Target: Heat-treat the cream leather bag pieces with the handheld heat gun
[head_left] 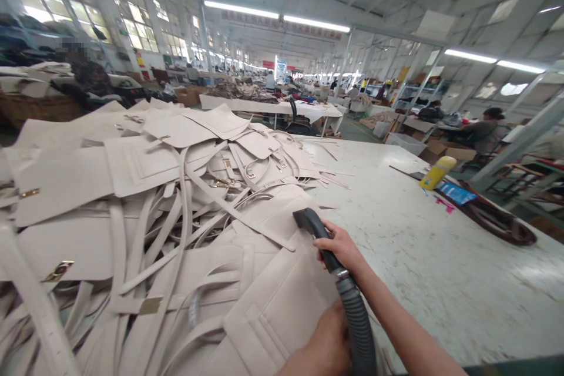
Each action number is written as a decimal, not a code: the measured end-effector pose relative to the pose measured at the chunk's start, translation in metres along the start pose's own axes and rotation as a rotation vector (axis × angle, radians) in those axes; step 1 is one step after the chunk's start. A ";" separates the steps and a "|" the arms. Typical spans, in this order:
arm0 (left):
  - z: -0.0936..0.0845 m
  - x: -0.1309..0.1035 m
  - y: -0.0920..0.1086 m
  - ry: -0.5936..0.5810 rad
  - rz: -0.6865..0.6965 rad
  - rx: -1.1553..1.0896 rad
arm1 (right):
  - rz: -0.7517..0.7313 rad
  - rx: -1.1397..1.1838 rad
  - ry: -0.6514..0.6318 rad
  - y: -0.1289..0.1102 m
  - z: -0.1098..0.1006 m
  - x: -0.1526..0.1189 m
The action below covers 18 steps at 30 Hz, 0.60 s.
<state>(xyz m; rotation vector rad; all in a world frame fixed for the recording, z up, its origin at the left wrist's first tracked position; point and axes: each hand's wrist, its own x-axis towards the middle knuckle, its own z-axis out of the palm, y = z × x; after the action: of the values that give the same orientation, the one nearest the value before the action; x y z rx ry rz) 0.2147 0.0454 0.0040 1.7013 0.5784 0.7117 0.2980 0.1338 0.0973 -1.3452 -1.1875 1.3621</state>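
Note:
My right hand (341,247) is wrapped round the handle of a black vacuum nozzle (312,222) with a ribbed hose (356,317) running down toward me. The nozzle's mouth points left, at or just above a beige leather-like bag panel (282,288). My left hand (328,338) is low in the picture, beside the hose and over the right edge of that panel; its fingers are mostly hidden. Left of both hands spreads a tall heap of beige bag pieces (66,182) with straps (183,223) and gold-coloured buckles (59,270).
The pale worktable (414,270) extends to the right, with small scraps on it. A yellow bottle (438,172), a blue packet (456,192) and a coiled dark brown strip (497,220) lie near its far right. Other people work at tables in the hall beyond.

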 end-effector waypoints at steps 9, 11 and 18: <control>-0.147 0.060 0.008 0.555 -0.350 0.339 | 0.087 0.066 0.121 0.011 -0.032 -0.081; -0.162 0.071 0.000 0.478 -0.395 0.264 | 0.111 0.102 0.087 0.017 -0.023 -0.089; -0.160 0.063 -0.004 0.296 -0.414 -0.146 | 0.089 0.196 -0.028 0.021 -0.002 -0.077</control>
<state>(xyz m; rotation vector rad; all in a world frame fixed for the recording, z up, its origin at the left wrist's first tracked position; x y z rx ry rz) 0.1435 0.1977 0.0376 1.2920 1.0252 0.6873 0.3043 0.0544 0.0901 -1.2554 -0.9940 1.5227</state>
